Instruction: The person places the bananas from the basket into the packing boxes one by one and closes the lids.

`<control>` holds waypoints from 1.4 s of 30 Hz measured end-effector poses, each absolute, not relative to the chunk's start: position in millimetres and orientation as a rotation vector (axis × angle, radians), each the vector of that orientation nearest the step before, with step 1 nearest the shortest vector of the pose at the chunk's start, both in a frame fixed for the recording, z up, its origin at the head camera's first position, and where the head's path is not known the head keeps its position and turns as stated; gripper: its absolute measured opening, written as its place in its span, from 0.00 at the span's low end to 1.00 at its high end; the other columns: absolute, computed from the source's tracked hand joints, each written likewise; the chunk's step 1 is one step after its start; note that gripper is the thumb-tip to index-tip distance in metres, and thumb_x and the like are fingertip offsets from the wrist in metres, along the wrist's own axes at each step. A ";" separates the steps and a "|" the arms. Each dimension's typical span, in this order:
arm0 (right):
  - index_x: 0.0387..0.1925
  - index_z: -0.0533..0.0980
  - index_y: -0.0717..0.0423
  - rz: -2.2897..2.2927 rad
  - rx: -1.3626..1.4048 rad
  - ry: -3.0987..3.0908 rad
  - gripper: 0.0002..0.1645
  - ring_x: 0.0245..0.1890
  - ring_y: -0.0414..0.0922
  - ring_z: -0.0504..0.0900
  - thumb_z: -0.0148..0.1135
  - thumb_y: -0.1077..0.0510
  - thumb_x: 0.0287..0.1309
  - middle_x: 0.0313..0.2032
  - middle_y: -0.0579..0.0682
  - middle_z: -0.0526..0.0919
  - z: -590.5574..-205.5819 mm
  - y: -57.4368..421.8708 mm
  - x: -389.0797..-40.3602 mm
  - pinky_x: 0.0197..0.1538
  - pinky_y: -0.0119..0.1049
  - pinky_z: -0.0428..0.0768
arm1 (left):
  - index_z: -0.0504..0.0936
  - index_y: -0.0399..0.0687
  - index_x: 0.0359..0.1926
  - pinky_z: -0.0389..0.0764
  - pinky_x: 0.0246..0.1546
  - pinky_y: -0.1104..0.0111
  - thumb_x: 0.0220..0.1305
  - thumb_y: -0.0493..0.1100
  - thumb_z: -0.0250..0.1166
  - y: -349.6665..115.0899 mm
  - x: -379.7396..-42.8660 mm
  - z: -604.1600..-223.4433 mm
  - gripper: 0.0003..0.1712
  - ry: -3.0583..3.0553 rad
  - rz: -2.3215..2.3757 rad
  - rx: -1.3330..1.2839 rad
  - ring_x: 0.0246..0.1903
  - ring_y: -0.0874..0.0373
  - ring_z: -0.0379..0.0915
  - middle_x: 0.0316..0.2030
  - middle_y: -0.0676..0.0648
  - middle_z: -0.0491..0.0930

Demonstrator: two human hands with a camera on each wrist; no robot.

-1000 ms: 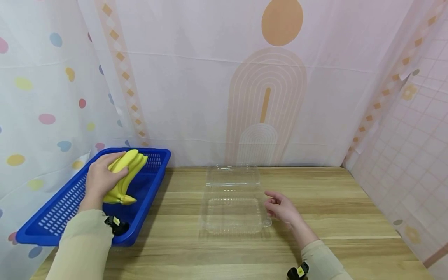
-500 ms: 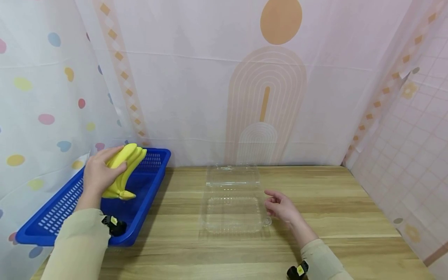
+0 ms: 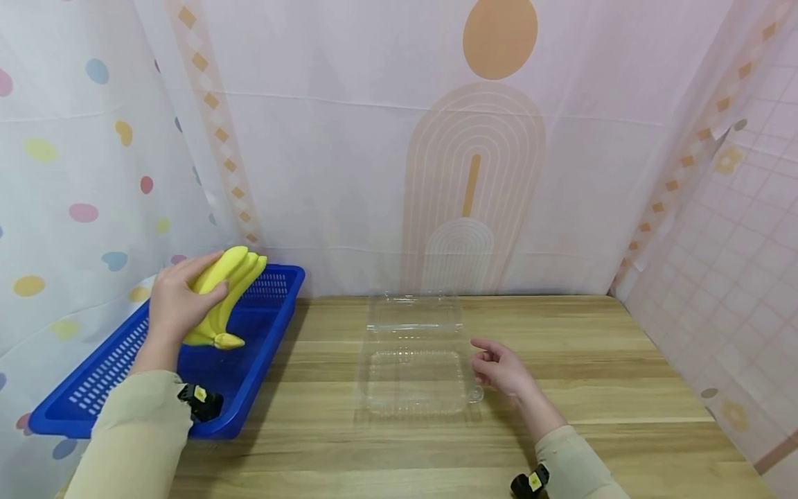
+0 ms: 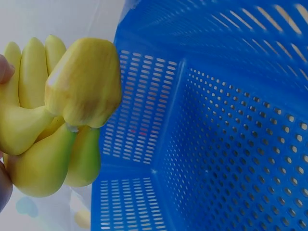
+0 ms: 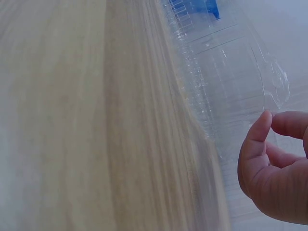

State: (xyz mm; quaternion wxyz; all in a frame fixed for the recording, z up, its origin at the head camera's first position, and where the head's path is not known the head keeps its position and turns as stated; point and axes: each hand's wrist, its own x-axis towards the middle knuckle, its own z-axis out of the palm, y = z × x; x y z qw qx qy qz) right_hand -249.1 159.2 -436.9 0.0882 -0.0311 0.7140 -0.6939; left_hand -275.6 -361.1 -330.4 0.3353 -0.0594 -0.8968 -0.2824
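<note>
One banana bunch [image 3: 226, 296] gripped in left hand [image 3: 173, 305], above blue basket [image 3: 93, 388]

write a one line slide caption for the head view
Left hand holds a bunch of bananas above a blue basket; right hand rests beside an open clear container.

Pale beige long fabric sleeves [image 3: 134, 430] on both arms, hands bare. Small black wrist-mounted cameras w/ yellow stickers [image 3: 201, 400], one per wrist.
</note>
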 end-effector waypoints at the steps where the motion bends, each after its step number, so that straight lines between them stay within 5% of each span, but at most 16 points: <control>1: 0.67 0.60 0.76 -2.066 -0.088 2.124 0.30 0.29 0.40 0.73 0.54 0.73 0.65 0.34 0.49 0.73 -437.3 159.0 -249.5 0.30 0.27 0.77 | 0.77 0.45 0.64 0.62 0.50 0.49 0.61 0.39 0.68 -360.0 -275.5 -329.2 0.29 -2.334 -0.741 -0.165 0.51 0.37 0.70 0.57 0.33 0.77; 30: 0.68 0.61 0.74 -2.026 -0.068 2.164 0.30 0.25 0.40 0.73 0.54 0.71 0.66 0.32 0.49 0.74 -436.5 156.2 -256.5 0.28 0.28 0.74 | 0.81 0.46 0.60 0.61 0.50 0.51 0.56 0.35 0.71 -325.3 -266.1 -297.9 0.28 -2.253 -0.801 -0.377 0.54 0.39 0.67 0.56 0.37 0.79; 42: 0.68 0.60 0.75 -2.040 -0.067 2.143 0.31 0.26 0.40 0.72 0.54 0.72 0.66 0.33 0.49 0.73 -436.9 156.4 -259.5 0.29 0.27 0.75 | 0.83 0.45 0.57 0.61 0.49 0.70 0.50 0.29 0.73 -304.1 -267.9 -296.9 0.30 -2.178 -0.821 -0.571 0.52 0.46 0.69 0.52 0.39 0.82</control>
